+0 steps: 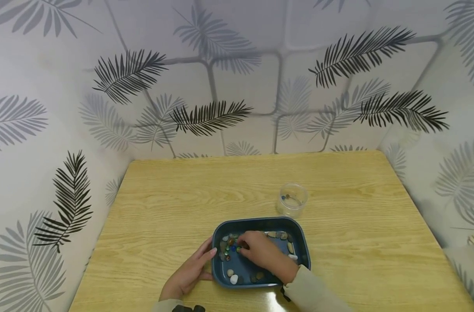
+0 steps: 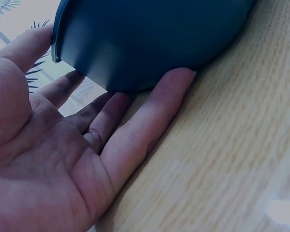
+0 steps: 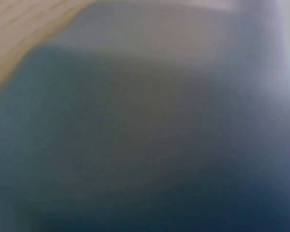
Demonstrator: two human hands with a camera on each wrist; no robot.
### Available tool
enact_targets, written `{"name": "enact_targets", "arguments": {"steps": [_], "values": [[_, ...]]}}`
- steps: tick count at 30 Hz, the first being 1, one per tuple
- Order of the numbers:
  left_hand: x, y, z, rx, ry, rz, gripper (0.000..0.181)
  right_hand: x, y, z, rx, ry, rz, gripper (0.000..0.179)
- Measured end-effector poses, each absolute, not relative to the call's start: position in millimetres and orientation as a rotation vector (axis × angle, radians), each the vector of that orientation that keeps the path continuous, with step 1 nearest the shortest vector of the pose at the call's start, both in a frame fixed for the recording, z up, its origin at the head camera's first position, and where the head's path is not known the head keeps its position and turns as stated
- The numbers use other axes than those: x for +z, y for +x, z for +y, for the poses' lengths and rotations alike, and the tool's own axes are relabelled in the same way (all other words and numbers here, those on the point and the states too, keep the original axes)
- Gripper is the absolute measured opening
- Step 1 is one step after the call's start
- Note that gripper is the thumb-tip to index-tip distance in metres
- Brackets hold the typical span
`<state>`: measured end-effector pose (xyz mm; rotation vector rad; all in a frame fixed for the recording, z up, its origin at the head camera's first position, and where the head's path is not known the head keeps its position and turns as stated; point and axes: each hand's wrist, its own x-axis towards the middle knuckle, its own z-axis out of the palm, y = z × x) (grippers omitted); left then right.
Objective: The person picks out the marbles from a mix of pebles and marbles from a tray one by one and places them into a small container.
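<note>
A dark blue rectangular tray [image 1: 260,284] stands on the table with small stones and glass marbles in it. My left hand [image 1: 191,271] holds its left side: the thumb lies at the rim, and the other fingers touch the outer wall low down, as the left wrist view shows. Inside the tray my right hand [image 1: 262,251] reaches across to the left, its bent fingertips among the coloured marbles [image 1: 233,248]. A green marble [image 1: 238,249] is right at the thumb and forefinger; I cannot tell whether they pinch it. The right wrist view is a blur.
Just behind the tray stands a clear round plastic tub [image 1: 292,200] with a few small marbles inside. Pebbles [image 1: 283,235] line the tray's far right side, and a white stone [image 1: 234,279] lies near its front left. The wooden table [image 1: 174,195] meets a leaf-patterned backdrop [image 1: 244,82].
</note>
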<state>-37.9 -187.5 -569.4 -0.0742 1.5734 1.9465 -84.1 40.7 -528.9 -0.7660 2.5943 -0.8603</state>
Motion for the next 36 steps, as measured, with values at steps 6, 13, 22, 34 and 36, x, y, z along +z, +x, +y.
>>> {"name": "enact_targets", "arguments": {"steps": [6,13,22,34,36], "values": [[-569.9,-38.3,-186.4,1.954,-0.062,1.555,0.055,-529.3,-83.7,38.4,-0.861,-0.755,2.596,0.016],[-570.1,-37.9,-187.0,1.948,-0.069,1.559,0.056,-531.7,-83.1,34.6,-0.837,-0.780,2.583,0.015],[-569.3,-37.2,-186.4,1.954,-0.047,1.562,0.056,-534.5,-81.4,33.3,-0.815,-0.807,2.621,0.012],[-565.8,-37.3,-184.9,1.964,-0.054,1.560,0.055,-537.0,-79.0,32.0,-0.779,-0.846,2.655,0.004],[-565.5,-37.3,-185.2,1.962,-0.052,1.562,0.054,-537.0,-78.3,31.7,-0.772,-0.836,2.647,0.004]]}}
